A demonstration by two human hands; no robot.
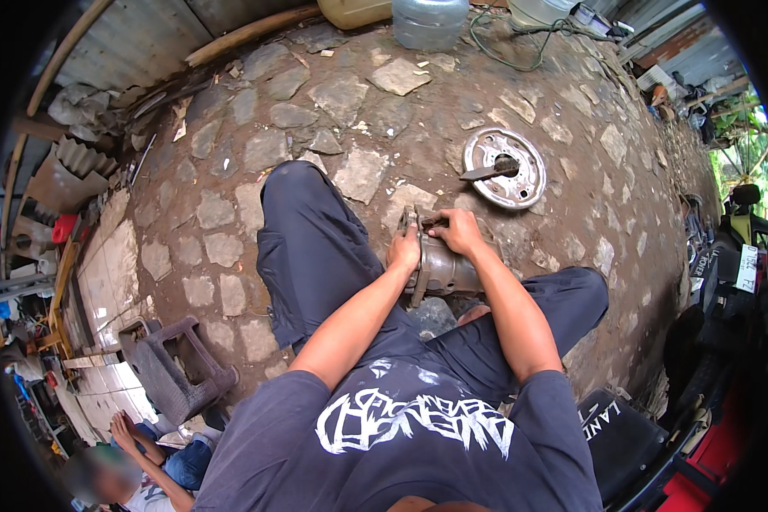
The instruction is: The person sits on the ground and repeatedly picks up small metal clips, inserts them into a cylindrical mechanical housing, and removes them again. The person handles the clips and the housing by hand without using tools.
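Note:
Between my bent legs rests a worn, grey-brown cylindrical metal housing with a flange on its left end. My left hand is closed against that flange, its fingers pointing away from me along the edge. On the housing's far side, my right hand bends its fingers down in a pinch near the flange. Whatever small thing those fingers hold, if any, is hidden. Farther off to the right, a round silver metal disc with holes lies on the ground, a dark metal piece across its middle.
The ground is packed earth with flat stones. A clear plastic container and a green hose are at the far side. A dark plastic stool stands left, near another person. Motorbikes line the right.

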